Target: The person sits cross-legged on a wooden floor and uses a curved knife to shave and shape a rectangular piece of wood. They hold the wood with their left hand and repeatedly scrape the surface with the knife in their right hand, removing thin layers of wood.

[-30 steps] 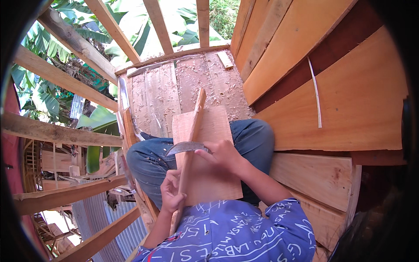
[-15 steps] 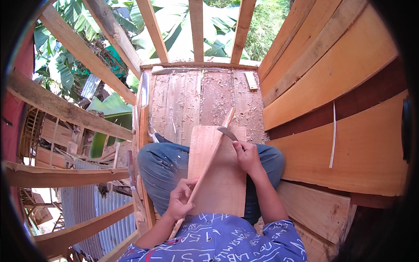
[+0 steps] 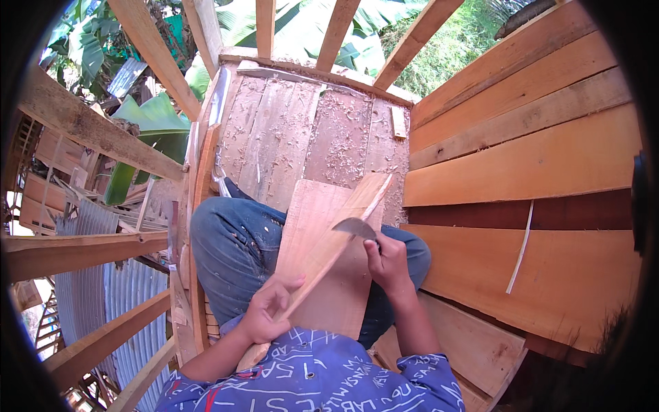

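A long, narrow wooden slat (image 3: pixel 317 266) slants from my chest up to the right, with its broad face showing and its far end tapered. My left hand (image 3: pixel 268 310) grips its lower part, thumb and fingers around the edges. In my right hand (image 3: pixel 388 264) is a short curved knife (image 3: pixel 355 227), its handle mostly covered by my fingers. The blade lies against or just over the slat's right edge, in its upper half; contact is hard to tell. Under the slat, a wide flat board (image 3: pixel 302 209) rests across my lap between my bent knees.
Curled shavings lie over the plank floor (image 3: pixel 274 130) ahead. A small yellowish block (image 3: pixel 398 122) sits by the right wall (image 3: pixel 515 165) of stacked boards. A thin pale strip (image 3: pixel 522 247) hangs there. Wooden rails (image 3: pixel 89 250) enclose the left side, with corrugated metal sheets (image 3: pixel 137 316) beyond.
The slat has turned from nearly edge-on to show its broad face. The knife has moved down along it, nearer my right hand's side. My view has tilted and shifted.
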Action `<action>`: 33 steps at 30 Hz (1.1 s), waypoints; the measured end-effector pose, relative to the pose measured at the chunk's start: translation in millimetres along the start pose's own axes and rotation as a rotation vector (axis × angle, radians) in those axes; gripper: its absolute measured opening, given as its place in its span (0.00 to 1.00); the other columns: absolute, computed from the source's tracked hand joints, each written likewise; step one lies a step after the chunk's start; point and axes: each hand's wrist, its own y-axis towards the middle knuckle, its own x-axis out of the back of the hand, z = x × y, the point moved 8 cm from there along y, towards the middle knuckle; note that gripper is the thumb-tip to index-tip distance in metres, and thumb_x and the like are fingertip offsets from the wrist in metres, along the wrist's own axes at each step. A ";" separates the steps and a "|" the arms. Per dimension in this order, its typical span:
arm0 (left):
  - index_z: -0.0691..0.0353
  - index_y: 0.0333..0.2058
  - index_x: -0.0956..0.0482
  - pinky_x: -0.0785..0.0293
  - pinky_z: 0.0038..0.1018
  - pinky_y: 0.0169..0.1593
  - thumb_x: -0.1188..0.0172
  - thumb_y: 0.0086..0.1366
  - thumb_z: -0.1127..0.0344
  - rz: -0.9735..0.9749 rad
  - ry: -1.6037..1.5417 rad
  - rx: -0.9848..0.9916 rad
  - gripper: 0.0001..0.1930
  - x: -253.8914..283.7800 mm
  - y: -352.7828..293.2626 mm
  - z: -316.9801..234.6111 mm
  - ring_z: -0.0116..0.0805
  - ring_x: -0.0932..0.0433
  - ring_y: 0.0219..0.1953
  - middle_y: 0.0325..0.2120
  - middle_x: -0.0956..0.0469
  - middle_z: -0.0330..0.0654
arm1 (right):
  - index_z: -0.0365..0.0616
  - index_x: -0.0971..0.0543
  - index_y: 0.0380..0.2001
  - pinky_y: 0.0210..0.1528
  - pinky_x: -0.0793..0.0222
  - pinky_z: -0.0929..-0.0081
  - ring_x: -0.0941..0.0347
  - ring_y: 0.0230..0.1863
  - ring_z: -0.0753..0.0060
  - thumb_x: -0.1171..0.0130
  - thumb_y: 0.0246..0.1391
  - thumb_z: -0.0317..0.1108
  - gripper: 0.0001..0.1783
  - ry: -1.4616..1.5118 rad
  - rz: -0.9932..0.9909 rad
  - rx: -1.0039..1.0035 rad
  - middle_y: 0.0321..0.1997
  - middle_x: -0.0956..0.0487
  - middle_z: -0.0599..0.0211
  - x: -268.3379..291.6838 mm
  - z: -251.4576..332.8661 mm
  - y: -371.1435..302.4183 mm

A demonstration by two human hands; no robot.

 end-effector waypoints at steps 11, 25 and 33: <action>0.59 0.26 0.38 0.45 0.35 0.66 0.43 0.43 0.79 -0.012 -0.063 0.028 0.14 10.5 3.0 4.4 0.46 0.38 0.67 0.54 0.30 0.53 | 0.38 0.28 0.21 0.24 0.35 0.62 0.27 0.19 0.55 0.44 0.63 0.44 0.22 0.061 0.069 0.060 0.16 0.28 0.54 -27.6 18.5 -13.8; 0.58 0.26 0.38 0.47 0.41 0.68 0.42 0.42 0.78 -0.029 -0.018 -0.004 0.15 7.1 8.0 -2.7 0.49 0.38 0.66 0.53 0.29 0.52 | 0.33 0.24 0.27 0.23 0.36 0.60 0.29 0.20 0.43 0.46 0.64 0.46 0.23 0.007 0.096 -0.084 0.19 0.27 0.45 -14.9 23.2 -10.3; 0.59 0.27 0.37 0.45 0.41 0.67 0.41 0.40 0.78 0.023 0.030 -0.022 0.16 1.7 1.3 2.2 0.51 0.37 0.66 0.51 0.29 0.51 | 0.35 0.27 0.22 0.20 0.42 0.70 0.37 0.15 0.74 0.50 0.68 0.50 0.28 0.402 -0.142 -0.556 0.13 0.33 0.64 -4.7 -81.4 -16.5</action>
